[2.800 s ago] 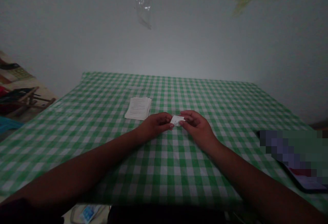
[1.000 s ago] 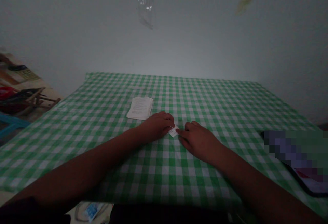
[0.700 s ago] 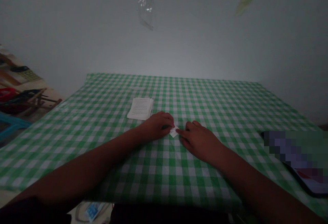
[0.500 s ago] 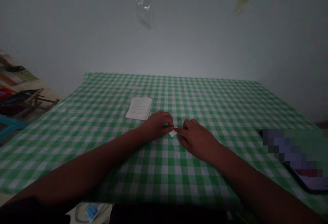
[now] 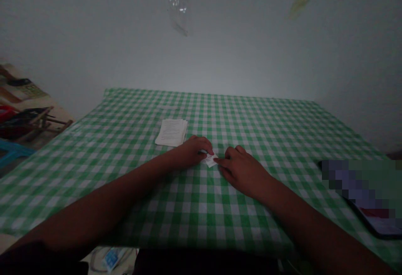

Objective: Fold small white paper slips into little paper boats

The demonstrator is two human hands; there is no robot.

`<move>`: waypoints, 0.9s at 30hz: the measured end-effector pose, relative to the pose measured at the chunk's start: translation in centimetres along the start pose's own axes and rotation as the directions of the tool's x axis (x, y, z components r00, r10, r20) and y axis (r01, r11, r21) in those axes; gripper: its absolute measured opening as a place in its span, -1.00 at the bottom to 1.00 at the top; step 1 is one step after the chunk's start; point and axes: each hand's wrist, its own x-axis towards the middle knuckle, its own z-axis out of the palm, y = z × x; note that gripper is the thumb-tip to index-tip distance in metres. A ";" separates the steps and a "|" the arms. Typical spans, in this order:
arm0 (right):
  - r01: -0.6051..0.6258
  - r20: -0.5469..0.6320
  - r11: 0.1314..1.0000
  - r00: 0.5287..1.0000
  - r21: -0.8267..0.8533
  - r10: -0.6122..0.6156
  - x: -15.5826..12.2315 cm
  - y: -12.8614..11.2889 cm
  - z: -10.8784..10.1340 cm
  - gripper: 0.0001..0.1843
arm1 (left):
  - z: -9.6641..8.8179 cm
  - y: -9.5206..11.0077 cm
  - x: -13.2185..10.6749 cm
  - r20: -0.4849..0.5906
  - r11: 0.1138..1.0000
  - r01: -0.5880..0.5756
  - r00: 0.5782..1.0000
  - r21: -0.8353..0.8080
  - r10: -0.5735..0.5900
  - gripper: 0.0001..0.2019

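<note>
A small folded piece of white paper point(image 5: 211, 160) lies on the green-and-white checked tablecloth between my hands. My left hand point(image 5: 195, 151) is closed on its left side, thumb and forefinger at the paper's edge. From the right, my right hand point(image 5: 240, 168) grips the paper's right corner, its forefinger stretched onto it and the other fingers curled in. Just beyond my left hand rests a stack of printed paper sheets point(image 5: 171, 132).
A checked tablecloth point(image 5: 251, 124) covers the table up to the pale wall. At the right edge lies a dark-framed phone or tablet point(image 5: 354, 201), its screen blurred out. A blue stool point(image 5: 12, 151) and wooden furniture stand left of the table.
My left thumb and fingers have shifted slightly back from the right fingertip, and more of the folded paper shows. My right hand has hardly moved.
</note>
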 end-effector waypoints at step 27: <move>0.072 -0.026 0.997 0.997 0.003 -0.072 0.7 -1.6 0.5 -0.55 | -0.6 -2.0 -0.5 0.034 0.988 -0.149 0.988 0.036 0.148 -0.69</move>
